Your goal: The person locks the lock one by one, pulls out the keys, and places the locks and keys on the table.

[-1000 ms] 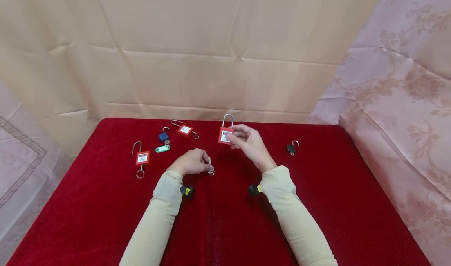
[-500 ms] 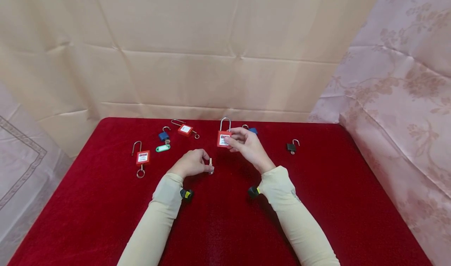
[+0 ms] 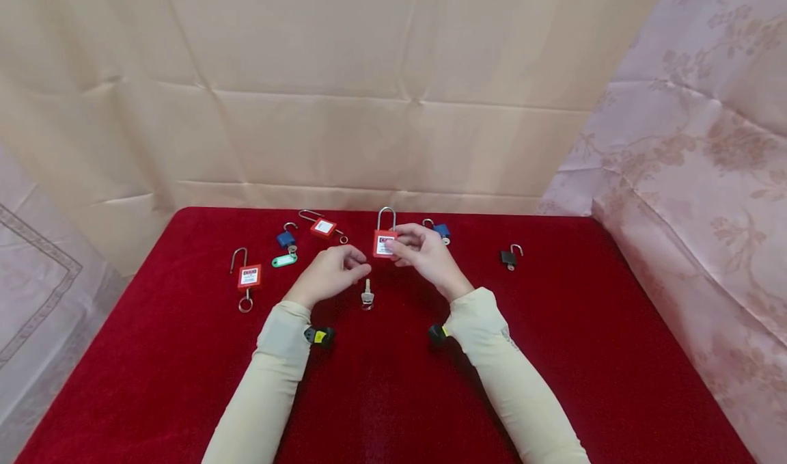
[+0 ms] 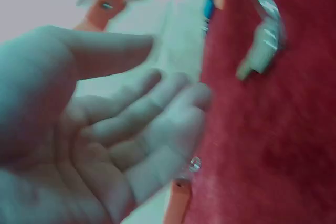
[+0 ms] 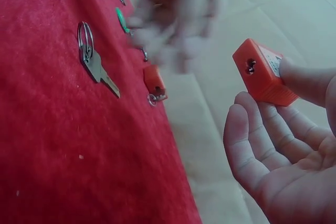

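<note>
My right hand (image 3: 430, 257) holds up a red padlock (image 3: 379, 249) with a white label, thumb on its front and fingers behind. Its tall shackle points upward, both legs meeting the body. In the right wrist view, the bare keyhole of this red padlock (image 5: 251, 66) shows on its underside. My left hand (image 3: 328, 273) hovers just left of the padlock and holds nothing. The left wrist view has its thumb apart from loosely bent fingers (image 4: 173, 124). Below that hand, a key (image 3: 367, 294) on a ring lies on the red cloth.
On the left lie two red padlocks, one nearer (image 3: 249, 277) and one farther back (image 3: 323, 227), plus a blue padlock (image 3: 285, 239) with a green tag (image 3: 284, 260). Another blue padlock (image 3: 441, 231) sits behind my right hand. A black padlock (image 3: 508, 257) lies farther right.
My left hand has let go of the key, which stays on the cloth, and has risen toward the padlock. My right hand has shifted slightly left and down with the red padlock.
</note>
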{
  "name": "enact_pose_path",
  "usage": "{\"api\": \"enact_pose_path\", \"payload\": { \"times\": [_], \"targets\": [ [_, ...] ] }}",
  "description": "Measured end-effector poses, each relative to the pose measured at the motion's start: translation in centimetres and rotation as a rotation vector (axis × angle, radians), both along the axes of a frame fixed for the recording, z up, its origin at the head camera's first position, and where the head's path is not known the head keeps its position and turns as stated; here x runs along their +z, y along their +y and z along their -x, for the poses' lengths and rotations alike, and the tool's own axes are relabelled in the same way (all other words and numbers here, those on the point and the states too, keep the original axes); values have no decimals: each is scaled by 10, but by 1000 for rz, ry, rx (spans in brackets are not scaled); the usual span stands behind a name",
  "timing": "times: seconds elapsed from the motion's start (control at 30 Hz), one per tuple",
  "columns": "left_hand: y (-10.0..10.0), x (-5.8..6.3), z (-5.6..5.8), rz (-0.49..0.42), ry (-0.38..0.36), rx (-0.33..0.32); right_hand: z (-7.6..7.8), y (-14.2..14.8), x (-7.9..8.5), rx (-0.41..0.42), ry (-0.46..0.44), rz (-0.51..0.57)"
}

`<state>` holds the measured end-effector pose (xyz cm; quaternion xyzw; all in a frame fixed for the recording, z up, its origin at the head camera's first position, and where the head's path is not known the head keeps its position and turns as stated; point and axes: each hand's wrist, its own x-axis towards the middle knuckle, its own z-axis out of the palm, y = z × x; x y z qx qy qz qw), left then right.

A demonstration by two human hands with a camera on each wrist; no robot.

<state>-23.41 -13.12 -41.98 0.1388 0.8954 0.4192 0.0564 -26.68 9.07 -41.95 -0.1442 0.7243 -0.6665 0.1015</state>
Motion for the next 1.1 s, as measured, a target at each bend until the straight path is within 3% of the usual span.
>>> {"api": "enact_pose_path", "payload": {
  "times": [0.17,0.37,0.73,0.97,1.1],
  "targets": [
    [0,10,-2,-207,54,25,5,-9,-2,14,-38,15],
    [2,7,-1,-274,3,47,9,-17,-10,12,-96,8],
    [2,-12,7,-165,-118,78,7,-24,-28,93,-147,-113],
    [2,-17,8,-10,-88,86,7,-24,-32,136,-152,-195],
    [3,-16,8,20,-96,83,7,-24,-32,149,-133,-207]
  ]
}}
